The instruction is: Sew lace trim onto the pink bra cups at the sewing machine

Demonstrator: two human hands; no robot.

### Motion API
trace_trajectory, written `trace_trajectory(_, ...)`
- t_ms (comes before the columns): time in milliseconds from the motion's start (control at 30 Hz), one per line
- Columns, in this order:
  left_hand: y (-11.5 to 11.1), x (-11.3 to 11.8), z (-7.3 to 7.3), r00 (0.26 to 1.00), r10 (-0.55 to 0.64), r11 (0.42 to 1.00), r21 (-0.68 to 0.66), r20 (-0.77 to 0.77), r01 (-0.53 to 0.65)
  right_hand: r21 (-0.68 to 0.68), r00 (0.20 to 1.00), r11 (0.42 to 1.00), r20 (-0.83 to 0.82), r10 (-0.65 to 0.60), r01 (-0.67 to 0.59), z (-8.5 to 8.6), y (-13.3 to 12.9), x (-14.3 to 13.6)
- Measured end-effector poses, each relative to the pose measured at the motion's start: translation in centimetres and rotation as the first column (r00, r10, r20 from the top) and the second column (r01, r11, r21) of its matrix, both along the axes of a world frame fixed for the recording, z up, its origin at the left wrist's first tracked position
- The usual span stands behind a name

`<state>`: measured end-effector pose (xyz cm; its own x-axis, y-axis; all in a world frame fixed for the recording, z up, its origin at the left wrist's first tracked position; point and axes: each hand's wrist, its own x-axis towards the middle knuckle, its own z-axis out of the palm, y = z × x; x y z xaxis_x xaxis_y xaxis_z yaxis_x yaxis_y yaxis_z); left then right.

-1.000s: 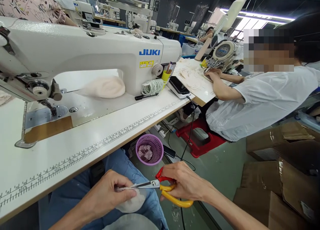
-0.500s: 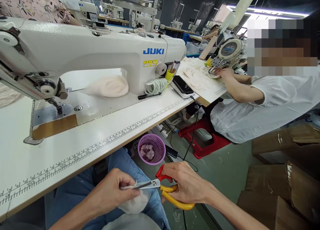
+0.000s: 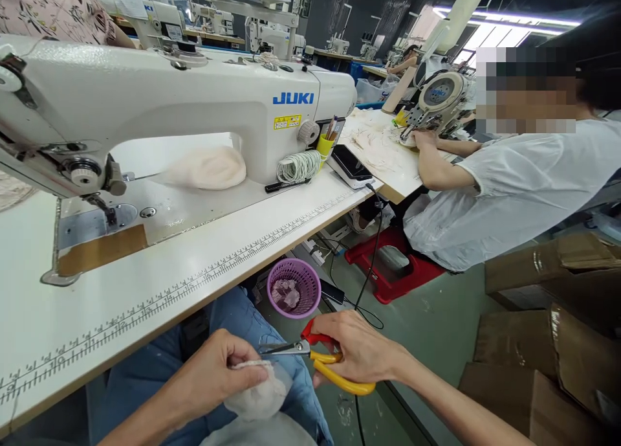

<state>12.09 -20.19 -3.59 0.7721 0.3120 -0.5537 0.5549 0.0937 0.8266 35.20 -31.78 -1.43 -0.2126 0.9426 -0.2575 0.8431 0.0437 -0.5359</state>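
My left hand [image 3: 227, 368] pinches a small piece of sheer white fabric [image 3: 259, 394] by its gathered upper edge, over my lap. The rest of the fabric hangs below my thumb. In my right hand [image 3: 356, 349] is a pair of scissors [image 3: 295, 348] with one red and one yellow handle, fingers wrapped round the loops. Their blades look nearly closed and point left, just above the fabric edge beside my left fingertips. Whether the tips touch the fabric I cannot tell.
A white sewing machine [image 3: 204, 96] stands on the table with a ruler edge [image 3: 194, 284]. Cream fabric [image 3: 213, 167] lies under its arm. A purple basket [image 3: 294, 313] with scraps is on the floor. At the right sit a co-worker [image 3: 514, 187] and cardboard boxes [image 3: 519, 342].
The scissor blades have come off the fabric's edge and narrowed, now sitting slightly above it. The fabric's edge is more exposed. The view has shifted a little.
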Motion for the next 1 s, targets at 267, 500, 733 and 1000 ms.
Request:
trace_trajectory(267,0.5,-0.8,0.0,0.998,0.039,0.993,-0.116,0.044,-0.034,0.055,0.999,0.998,-0.034,-0.040,0.042,-0.3,0.0,0.3)
trace_trajectory(500,0.4,-1.8,0.0,0.996,0.073,0.976,-0.208,0.060,-0.059,0.070,0.999,0.997,-0.034,-0.040,0.042,0.0,-0.1,0.2)
trace_trajectory(733,0.0,-4.5,0.3,0.958,0.276,0.917,-0.320,0.082,-0.237,0.336,0.992,0.940,0.126,0.023,-0.065,4.1,6.5,-0.3)
trace_trajectory(1000,-2.2,-9.4,1.0,0.868,0.494,0.853,-0.217,0.045,-0.474,0.355,0.933,0.927,0.360,-0.015,-0.122,5.9,16.9,-0.6)
